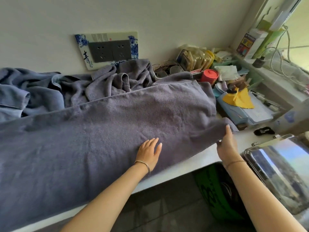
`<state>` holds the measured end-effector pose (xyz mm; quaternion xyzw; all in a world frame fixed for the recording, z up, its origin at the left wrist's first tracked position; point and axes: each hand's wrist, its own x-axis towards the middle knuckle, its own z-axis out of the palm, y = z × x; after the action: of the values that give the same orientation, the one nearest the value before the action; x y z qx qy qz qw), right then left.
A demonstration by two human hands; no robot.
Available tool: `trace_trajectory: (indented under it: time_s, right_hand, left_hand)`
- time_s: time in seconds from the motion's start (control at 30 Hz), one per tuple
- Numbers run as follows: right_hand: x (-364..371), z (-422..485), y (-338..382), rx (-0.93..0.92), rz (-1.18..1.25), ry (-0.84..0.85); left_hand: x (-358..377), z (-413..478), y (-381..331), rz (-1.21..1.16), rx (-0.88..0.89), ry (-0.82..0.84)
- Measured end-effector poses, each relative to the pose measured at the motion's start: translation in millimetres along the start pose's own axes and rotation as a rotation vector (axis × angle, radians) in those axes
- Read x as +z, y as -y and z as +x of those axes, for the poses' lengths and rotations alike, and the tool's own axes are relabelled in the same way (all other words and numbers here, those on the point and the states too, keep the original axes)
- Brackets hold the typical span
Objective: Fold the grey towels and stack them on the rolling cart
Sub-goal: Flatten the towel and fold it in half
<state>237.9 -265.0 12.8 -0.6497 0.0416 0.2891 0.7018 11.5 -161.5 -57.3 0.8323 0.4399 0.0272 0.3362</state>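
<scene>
Closest to the camera, the left hand [148, 151] lies flat with its fingers straight, pressing on the big grey towel [108, 131]. The right hand [225, 144] pinches that towel's right-hand end, fingers on top and thumb tucked under the edge. The towel is spread lengthwise along the white counter [184, 166], its near edge hanging a bit over the front lip.

So I'd say we're at the first fold of this one. The left hand looks like the anchor, and the next move would be carrying the pinched end over to the left so the edges line up, then smoothing it out. It's thick fuzzy terry (floppy stuff, corners will sag if only one is held), so a second pinch point would help.

Off to the right sits a shiny steel tray [275, 164] with a rolled rim. It's probably the cart top, but I can't confirm that, and nothing is stacked on it.

Further back there's a crumpled heap of towels [117, 79], grey ones mixed with bluer ones, all waiting to be folded. Beside it is small clutter with a yellow cloth [239, 99], and on the wall a blue-and-white socket plate [107, 49].
</scene>
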Motion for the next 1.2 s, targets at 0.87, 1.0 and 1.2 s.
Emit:
trace_trajectory:
  time_s: [0.87, 1.0, 1.2]
  right_hand:
    - [287.3, -286.5, -197.0, -0.284, -1.131, 1.480]
    - [316.0, -264.0, -181.3, -0.403, -1.093, 1.202]
    - [367.9, -234.6, -167.1, -0.589, -1.123, 1.053]
  left_hand:
    - [-186.6, -202.4, 279.4, -1.171, -0.809, -0.312]
    - [-184.4, -201.6, 288.3, -1.023, -0.776, -0.323]
    - [-187.8, -188.7, 291.0, -0.923, -0.726, -0.325]
